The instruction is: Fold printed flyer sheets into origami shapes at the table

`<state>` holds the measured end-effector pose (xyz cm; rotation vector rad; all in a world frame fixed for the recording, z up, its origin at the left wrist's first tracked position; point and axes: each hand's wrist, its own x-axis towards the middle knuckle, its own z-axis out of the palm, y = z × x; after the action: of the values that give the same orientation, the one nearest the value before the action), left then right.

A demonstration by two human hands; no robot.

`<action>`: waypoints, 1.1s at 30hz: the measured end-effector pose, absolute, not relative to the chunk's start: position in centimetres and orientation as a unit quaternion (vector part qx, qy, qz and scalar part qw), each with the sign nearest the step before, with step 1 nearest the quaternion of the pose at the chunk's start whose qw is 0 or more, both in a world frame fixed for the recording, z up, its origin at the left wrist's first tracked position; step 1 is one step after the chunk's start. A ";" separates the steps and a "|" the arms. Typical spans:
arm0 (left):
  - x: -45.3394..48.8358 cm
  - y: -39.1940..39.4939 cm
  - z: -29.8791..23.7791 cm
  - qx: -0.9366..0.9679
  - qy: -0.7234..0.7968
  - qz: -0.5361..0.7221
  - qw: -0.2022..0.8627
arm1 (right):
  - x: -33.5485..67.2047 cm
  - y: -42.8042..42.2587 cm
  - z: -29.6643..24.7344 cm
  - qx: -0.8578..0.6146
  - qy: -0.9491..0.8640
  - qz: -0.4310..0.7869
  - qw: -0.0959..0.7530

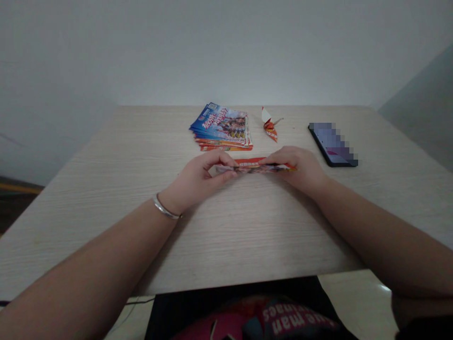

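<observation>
Between my two hands is a folded sheet of printed paper (251,164), red on its far side with a colourful picture on the near edge. My left hand (208,172) pinches its left end between thumb and fingers; a silver bangle is on that wrist. The right end is gripped by my right hand (297,167), whose fingers lie along the top while the thumb is hidden. The paper is held just above the table, or touching it; I cannot tell which.
A fanned stack of blue and orange printed leaflets (222,125) lies beyond my left hand. To its right stands a folded paper crane (270,126). A phone (332,144) with a blurred screen rests at the right on the pale wooden table (226,236). Behind is a wall.
</observation>
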<state>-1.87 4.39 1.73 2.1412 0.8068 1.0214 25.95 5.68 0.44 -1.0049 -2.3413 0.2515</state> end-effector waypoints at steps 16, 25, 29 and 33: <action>-1.8 5.2 0.0 0.765 0.326 0.381 0.404 | 25.3 5.0 -0.1 -0.328 -0.832 0.241 0.377; -1.7 5.4 -0.2 0.742 0.329 0.389 0.437 | 24.7 3.5 1.6 -0.294 -0.892 0.132 0.316; -1.6 5.1 0.3 0.750 0.331 0.394 0.415 | 24.5 3.7 1.5 -0.294 -0.903 0.091 0.299; -1.6 4.7 0.6 0.769 0.332 0.400 0.372 | 24.3 3.6 1.6 -0.276 -0.909 0.021 0.312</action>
<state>-1.63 4.75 0.64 1.9707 0.8504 1.0244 24.29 3.65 1.64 -0.7289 -2.3981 0.0547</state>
